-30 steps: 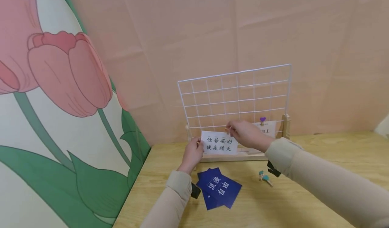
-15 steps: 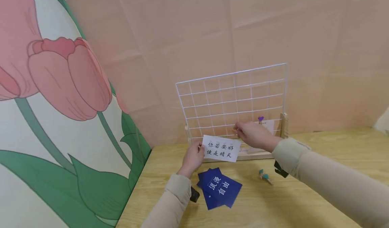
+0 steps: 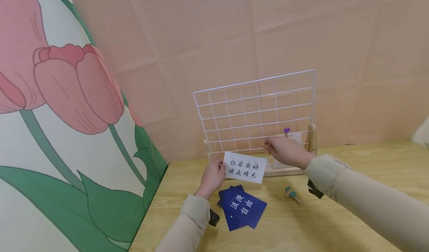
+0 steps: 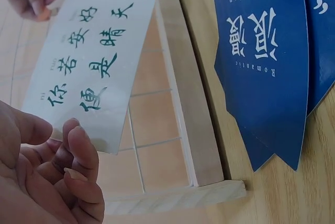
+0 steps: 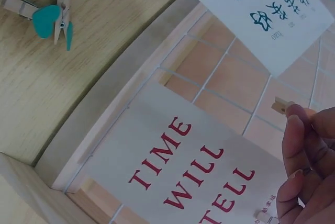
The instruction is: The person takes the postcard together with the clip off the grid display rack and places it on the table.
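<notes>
Where the head view looks: a white rectangular paper card lettered in dark green tilts in front of a white wire grid, held by the left hand alone; the right hand is apart from it, to its upper right.
Card and right hand, just changed: the hand has drawn off rightward and the card has dipped, so for the work the card seems unfastened, resting on one pinch.
Against a second ago: the right fingers were at the card's upper right corner then, and the card sat more nearly level.
Pale wood-grained desk: overlapping dark blue cards with white lettering and teal-trimmed wooden clothes-pegs lie where they were.
Left wrist view, left fingers: thumb and fingers pinch the card's short edge.
Right wrist view, right fingers: curled, pinching a small pale wooden peg, its tip clear of the card.
Grid's hung card: a white card lettered TIME WILL TELL in red, just beside the right hand.
</notes>
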`<state>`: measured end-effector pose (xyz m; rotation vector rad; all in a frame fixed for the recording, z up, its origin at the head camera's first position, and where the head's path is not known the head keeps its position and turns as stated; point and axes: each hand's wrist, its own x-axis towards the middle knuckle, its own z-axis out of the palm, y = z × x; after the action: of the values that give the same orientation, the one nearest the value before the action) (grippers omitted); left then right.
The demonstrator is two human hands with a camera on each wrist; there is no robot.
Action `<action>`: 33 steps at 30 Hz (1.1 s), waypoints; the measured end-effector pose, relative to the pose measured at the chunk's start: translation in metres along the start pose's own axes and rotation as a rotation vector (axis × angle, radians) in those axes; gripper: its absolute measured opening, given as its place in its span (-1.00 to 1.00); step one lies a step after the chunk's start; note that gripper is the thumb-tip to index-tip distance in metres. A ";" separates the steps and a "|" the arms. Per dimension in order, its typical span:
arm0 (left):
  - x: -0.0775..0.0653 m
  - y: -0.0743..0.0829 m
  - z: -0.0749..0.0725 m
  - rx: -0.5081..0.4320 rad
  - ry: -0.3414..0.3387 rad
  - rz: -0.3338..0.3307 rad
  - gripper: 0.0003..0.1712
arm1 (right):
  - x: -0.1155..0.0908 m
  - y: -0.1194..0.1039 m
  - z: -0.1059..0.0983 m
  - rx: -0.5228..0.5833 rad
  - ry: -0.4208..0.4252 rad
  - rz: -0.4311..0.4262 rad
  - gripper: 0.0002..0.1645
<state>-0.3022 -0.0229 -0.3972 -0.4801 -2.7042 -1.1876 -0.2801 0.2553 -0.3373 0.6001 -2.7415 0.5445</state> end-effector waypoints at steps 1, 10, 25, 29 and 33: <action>-0.001 -0.001 0.001 -0.003 0.002 0.001 -0.80 | -0.001 0.000 0.000 0.001 -0.001 0.004 -0.83; -0.006 -0.003 -0.002 0.005 -0.034 0.032 -0.81 | -0.009 0.009 0.005 0.018 0.002 -0.007 -0.88; -0.020 -0.011 -0.004 -0.024 -0.143 0.055 -0.83 | -0.030 0.024 0.020 -0.001 -0.073 -0.006 -0.88; -0.022 -0.013 -0.004 -0.033 -0.160 0.041 -0.82 | -0.034 0.024 0.022 0.009 -0.080 0.002 -0.87; -0.024 -0.017 -0.005 -0.046 -0.179 0.010 -0.81 | -0.038 0.026 0.023 0.047 -0.100 0.016 -0.87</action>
<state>-0.2851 -0.0424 -0.4119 -0.6345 -2.8227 -1.2635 -0.2631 0.2799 -0.3787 0.6337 -2.8362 0.6000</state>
